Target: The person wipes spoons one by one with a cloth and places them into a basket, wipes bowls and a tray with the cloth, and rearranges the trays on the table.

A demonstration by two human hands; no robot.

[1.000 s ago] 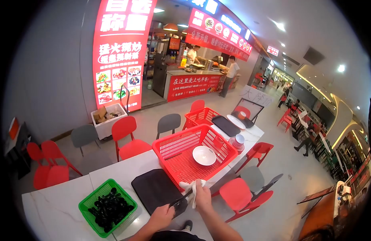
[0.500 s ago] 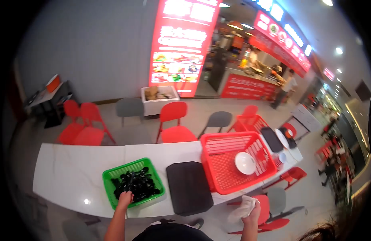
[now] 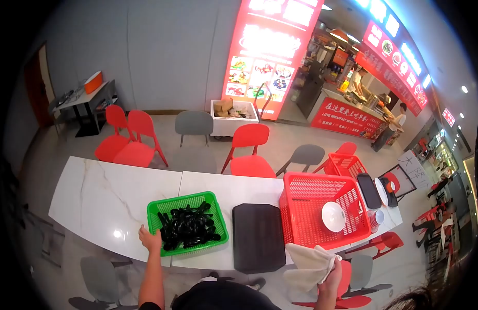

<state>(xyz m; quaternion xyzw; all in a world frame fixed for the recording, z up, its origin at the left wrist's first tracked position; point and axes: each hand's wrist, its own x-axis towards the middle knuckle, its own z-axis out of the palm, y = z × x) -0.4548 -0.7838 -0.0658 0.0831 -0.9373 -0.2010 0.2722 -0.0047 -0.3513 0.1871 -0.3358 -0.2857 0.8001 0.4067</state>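
Observation:
On the white marble-look table (image 3: 102, 191) stands a green plastic basket (image 3: 224, 232) heaped with glossy black spoons (image 3: 190, 226). My left hand (image 3: 150, 239) is beside the basket's near left corner, its fingers partly spread and nothing seen in them; whether it touches the rim is hard to tell. In my right hand (image 3: 330, 279) a pale cloth (image 3: 310, 264) is gripped, hanging loosely in front of the red basket. A black tray (image 3: 258, 237) lies between the green basket and the large red basket (image 3: 301, 206), which contains a white bowl (image 3: 333, 216).
Stacked cups (image 3: 376, 218), another dark tray (image 3: 368, 190) and a smaller red basket (image 3: 345, 165) sit at the table's right end. Red chairs (image 3: 251, 150) and grey chairs (image 3: 194, 124) line the far side. A white bin (image 3: 233, 122) stands behind them, near a food counter (image 3: 347, 121).
My left hand has come out of the spoons to the basket's left side. The cloth in my right hand has risen and spread out. The view has shifted, so the table appears further right.

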